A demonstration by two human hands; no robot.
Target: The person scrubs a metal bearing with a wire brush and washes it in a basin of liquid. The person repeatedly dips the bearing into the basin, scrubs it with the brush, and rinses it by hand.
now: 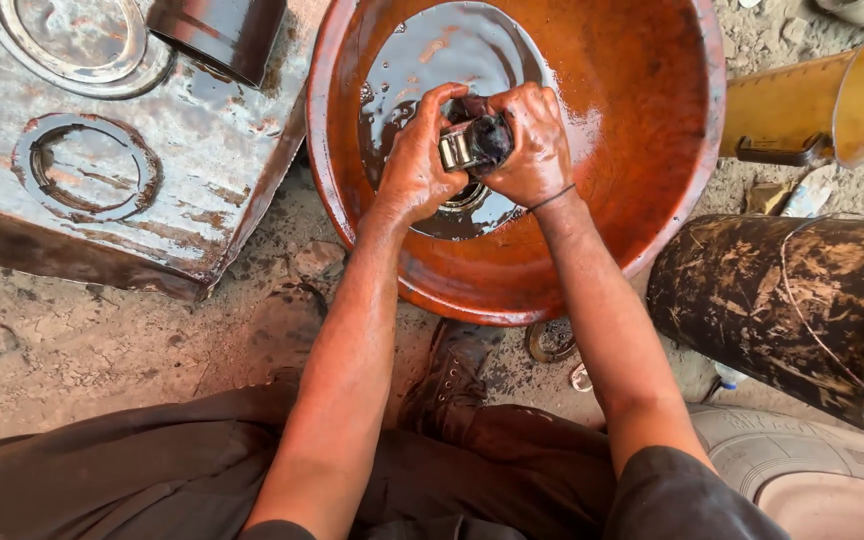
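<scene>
Both my hands meet over a wide orange basin [642, 110] that holds a pool of dark oily liquid [432, 60]. My left hand [414, 165] grips a small round metal part [462, 148], shiny on its side. My right hand [534, 140] presses a dark greasy rag [492, 138] against that part's end. A second metal ring [464, 200] lies in the liquid just below my hands. Oil coats my hands and forearms.
A grimy metal drum lid [102, 150] with round ports lies at the left. An orange jug [812, 105] lies at the right, above a dark barrel [802, 300]. A tyre [812, 460] sits at the lower right. My boot [447, 380] rests on dirt.
</scene>
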